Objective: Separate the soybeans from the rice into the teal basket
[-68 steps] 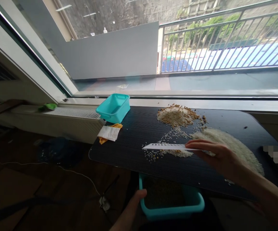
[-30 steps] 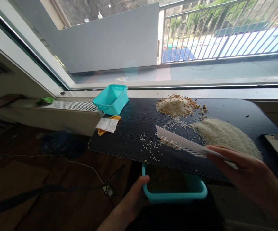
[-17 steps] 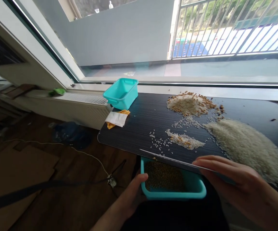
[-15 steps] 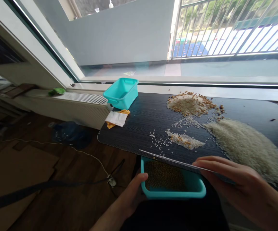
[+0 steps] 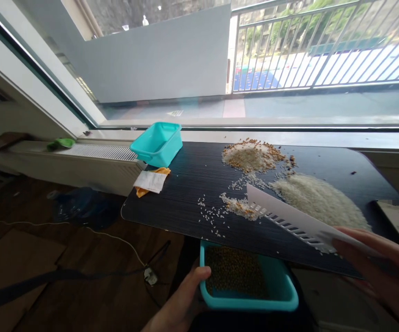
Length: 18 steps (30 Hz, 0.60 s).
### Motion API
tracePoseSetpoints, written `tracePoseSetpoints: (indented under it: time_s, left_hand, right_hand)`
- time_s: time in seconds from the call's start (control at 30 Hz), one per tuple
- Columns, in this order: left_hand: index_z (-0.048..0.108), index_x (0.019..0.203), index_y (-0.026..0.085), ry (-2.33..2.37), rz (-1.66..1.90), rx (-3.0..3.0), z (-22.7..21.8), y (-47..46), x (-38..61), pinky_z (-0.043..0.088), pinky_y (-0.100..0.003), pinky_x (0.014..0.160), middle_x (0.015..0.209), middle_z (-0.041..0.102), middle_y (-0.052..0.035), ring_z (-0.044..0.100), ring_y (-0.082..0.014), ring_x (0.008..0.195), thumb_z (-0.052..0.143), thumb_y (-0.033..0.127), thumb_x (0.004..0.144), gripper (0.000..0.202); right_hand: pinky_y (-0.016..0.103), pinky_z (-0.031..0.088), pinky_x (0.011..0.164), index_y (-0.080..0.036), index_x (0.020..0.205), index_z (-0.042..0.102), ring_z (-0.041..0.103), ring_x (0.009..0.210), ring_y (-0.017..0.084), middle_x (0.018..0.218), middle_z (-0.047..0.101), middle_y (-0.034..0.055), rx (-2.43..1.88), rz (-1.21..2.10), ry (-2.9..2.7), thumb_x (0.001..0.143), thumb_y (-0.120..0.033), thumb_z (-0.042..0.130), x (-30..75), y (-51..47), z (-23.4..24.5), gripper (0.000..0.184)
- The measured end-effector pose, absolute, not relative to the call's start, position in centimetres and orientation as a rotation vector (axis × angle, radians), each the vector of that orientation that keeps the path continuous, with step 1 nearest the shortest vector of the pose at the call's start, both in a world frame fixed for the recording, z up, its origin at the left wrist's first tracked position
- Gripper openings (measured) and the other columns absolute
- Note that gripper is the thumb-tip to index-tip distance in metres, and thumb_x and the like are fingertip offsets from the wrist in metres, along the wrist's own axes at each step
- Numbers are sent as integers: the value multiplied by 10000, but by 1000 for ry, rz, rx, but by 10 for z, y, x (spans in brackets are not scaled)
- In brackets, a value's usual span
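My right hand (image 5: 379, 269) is closed on a white slotted card (image 5: 289, 219), held tilted above the near right of the black table (image 5: 185, 193). Its far end hangs over a small strip of mixed grains (image 5: 239, 207). My left hand (image 5: 185, 299) grips the left rim of a teal tub (image 5: 251, 302) held below the table's near edge; brown grains (image 5: 234, 272) fill the tub. A large heap of white rice (image 5: 318, 198) lies to the right. A mixed heap of rice and brown grains (image 5: 253, 157) sits at the back.
An empty teal tub (image 5: 157, 143) stands at the table's back left corner, with a white packet on an orange cloth (image 5: 150, 181) beside it. A radiator (image 5: 95, 159) runs under the window. A cable (image 5: 81, 230) crosses the wooden floor at left.
The white card has swung up from lying flat over the lower tub's edge to a raised tilt further right over the table. My left hand keeps hold of the tub.
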<state>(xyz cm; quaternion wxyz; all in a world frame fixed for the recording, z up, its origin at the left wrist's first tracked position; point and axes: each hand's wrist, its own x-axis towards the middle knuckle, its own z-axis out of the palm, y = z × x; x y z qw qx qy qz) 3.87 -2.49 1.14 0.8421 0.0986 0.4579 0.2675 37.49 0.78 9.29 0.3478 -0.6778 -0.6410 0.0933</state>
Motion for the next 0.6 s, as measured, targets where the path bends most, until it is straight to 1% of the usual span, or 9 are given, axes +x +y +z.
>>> tracePoseSetpoints:
  time_s: [0.07, 0.13, 0.2, 0.27, 0.33, 0.4, 0.5, 0.6]
  left_hand:
    - [541, 1331, 197, 932, 547, 220, 10, -24, 47, 393, -493, 1041, 1264, 667, -143, 541, -363, 1253, 657, 549, 750, 689]
    - [477, 1384, 182, 886, 527, 224, 13, -22, 53, 391, -489, 1041, 1254, 673, -135, 562, -353, 1230, 631, 536, 776, 720]
    - [424, 1420, 177, 837, 510, 215, 17, -22, 58, 399, -470, 1035, 1253, 674, -122, 581, -340, 1208, 607, 517, 803, 728]
    - [400, 1435, 191, 824, 497, 200, 21, -21, 60, 413, -454, 1021, 1264, 670, -108, 598, -334, 1184, 598, 498, 820, 715]
    - [390, 1441, 208, 829, 504, 197, 23, -21, 60, 423, -451, 1009, 1271, 667, -99, 611, -334, 1165, 601, 494, 821, 714]
    - [397, 1437, 193, 828, 509, 199, 22, -21, 60, 422, -455, 1010, 1266, 669, -108, 612, -338, 1162, 602, 501, 816, 724]
    - [419, 1425, 161, 844, 494, 185, 19, -21, 58, 404, -467, 1030, 1282, 657, -133, 595, -349, 1188, 601, 510, 808, 732]
    - [413, 1433, 188, 850, 490, 179, 17, -21, 58, 393, -469, 1045, 1328, 627, -125, 558, -350, 1237, 609, 512, 800, 738]
  right_hand:
    - [280, 601, 663, -387, 873, 732, 686, 578, 195, 787, 744, -71, -1702, 290, -1682, 752, -482, 619, 373, 14, 103, 191]
    - [251, 592, 626, -350, 794, 738, 650, 488, 170, 713, 734, -69, -1645, 301, -1709, 754, -445, 618, 368, 20, 112, 158]
    - [219, 580, 623, -339, 793, 743, 669, 526, 163, 728, 739, -69, -1601, 318, -1764, 761, -421, 622, 367, 21, 117, 149]
    - [199, 571, 665, -350, 851, 745, 701, 622, 161, 809, 752, -75, -1588, 302, -1798, 763, -411, 640, 370, 18, 117, 150]
    - [187, 563, 675, -370, 890, 742, 708, 650, 155, 840, 753, -84, -1596, 252, -1779, 764, -417, 647, 374, 14, 117, 164]
    - [181, 561, 633, -378, 859, 743, 698, 605, 151, 788, 748, -89, -1604, 223, -1735, 759, -428, 643, 375, 15, 117, 150]
    - [188, 551, 529, -354, 779, 749, 666, 511, 156, 694, 732, -73, -1621, 286, -1721, 738, -452, 638, 370, 22, 121, 153]
    - [186, 494, 398, -313, 762, 755, 648, 474, 161, 675, 731, -42, -1651, 356, -1697, 715, -476, 650, 364, 30, 125, 200]
